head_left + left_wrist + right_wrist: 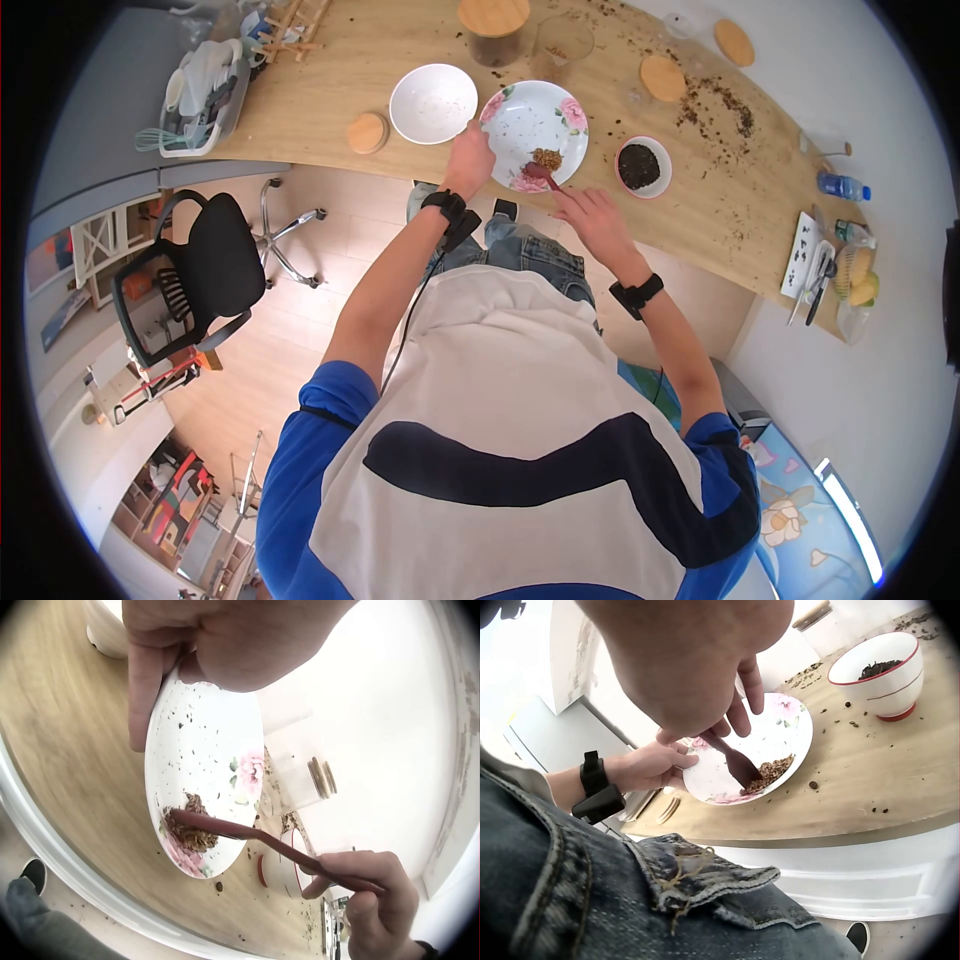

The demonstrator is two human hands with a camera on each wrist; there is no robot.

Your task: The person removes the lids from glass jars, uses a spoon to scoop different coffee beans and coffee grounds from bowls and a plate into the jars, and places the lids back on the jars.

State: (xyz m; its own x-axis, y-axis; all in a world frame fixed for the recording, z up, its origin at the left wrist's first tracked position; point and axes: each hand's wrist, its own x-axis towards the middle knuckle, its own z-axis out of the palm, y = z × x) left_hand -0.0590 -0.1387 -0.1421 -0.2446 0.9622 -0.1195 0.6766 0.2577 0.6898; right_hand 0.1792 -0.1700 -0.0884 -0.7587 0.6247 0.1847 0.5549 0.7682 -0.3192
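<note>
My left hand (470,160) grips the near left rim of a white plate (528,112) with pink flowers. In the left wrist view the plate looks tilted, its surface dotted with dark specks. A small heap of brown dried bits (196,836) lies near the plate's lower edge. With its fingers round the handle, my right hand (598,225) holds a reddish-brown spoon (225,827), its head in the heap. Right of the plate stands a small red-rimmed bowl (643,167) of dark dried material. On the left is a larger white bowl (433,104) with a few specks.
A round wooden lid (367,132) lies left of the white bowl. Behind the plate stand jars with wooden lids (494,18). Dark crumbs (722,108) litter the table's right side. A dish rack (205,95), a water bottle (843,187) and a black chair (222,255) are farther out.
</note>
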